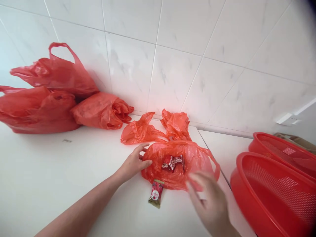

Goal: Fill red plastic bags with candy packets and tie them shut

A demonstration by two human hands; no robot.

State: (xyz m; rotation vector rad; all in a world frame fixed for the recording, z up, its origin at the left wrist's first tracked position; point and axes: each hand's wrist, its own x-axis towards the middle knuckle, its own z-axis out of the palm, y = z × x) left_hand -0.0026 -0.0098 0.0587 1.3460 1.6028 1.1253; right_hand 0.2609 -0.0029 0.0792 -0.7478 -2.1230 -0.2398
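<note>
A thin red plastic bag [199, 158] lies on the white table with its mouth spread wide toward me. Inside it are small dark-red wrapped snacks [172, 163] with white lettering. At the bag's left rim, my left hand [134, 163] has its thumb over the plastic and its fingers around the outer side. My right hand [209, 197], blurred by motion, hovers by the front right rim, thumb and fingers apart, with nothing visible in it. In front of the bag lies one snack packet [156, 193] in a pink and olive wrapper.
Several full red bags [37, 108] lean together at the back left. Two crumpled red bags, one left [140, 130] and one right [176, 125], lie behind the spread bag. Red mesh baskets [266, 194] stand at the right. A tiled wall [177, 72] bounds the table [74, 168].
</note>
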